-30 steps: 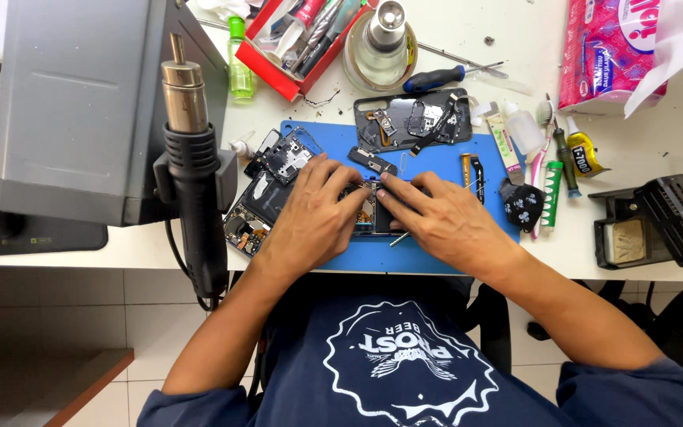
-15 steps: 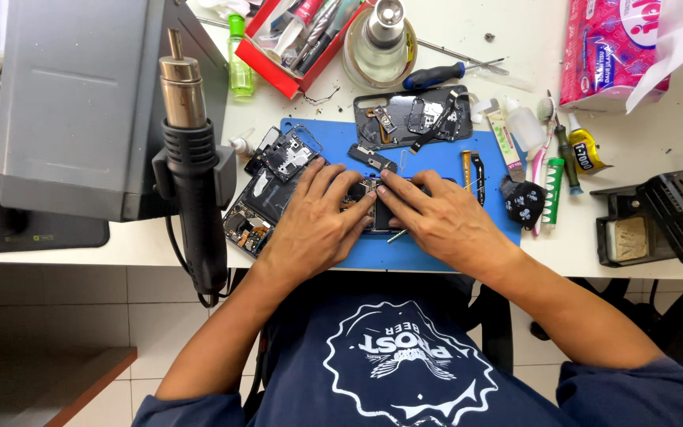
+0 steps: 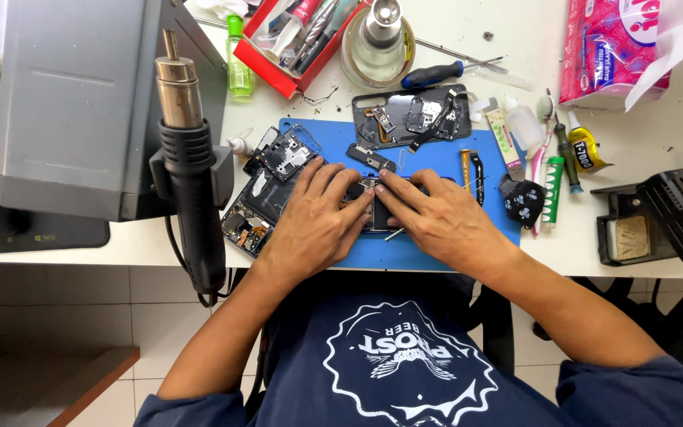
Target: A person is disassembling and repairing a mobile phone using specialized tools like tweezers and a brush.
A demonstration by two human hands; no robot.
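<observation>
Tools [image 3: 310, 24] fill the red tray [image 3: 266, 67] at the desk's [image 3: 634, 126] far edge. Left hand [image 3: 314, 217] and right hand [image 3: 428, 213] press flat, fingers spread, on the opened phone [image 3: 373, 207] lying on the blue mat [image 3: 436, 253].

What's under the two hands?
A dark opened phone lies under the left hand and right hand, on the blue mat. Only a strip between the fingers shows; the rest, and what the fingertips touch, is covered.

We pressed our left hand [image 3: 319, 223] and right hand [image 3: 436, 219] flat over an opened phone [image 3: 373, 207] on the blue mat [image 3: 436, 154], a hot-air gun [image 3: 191, 174] holstered to the left.
</observation>
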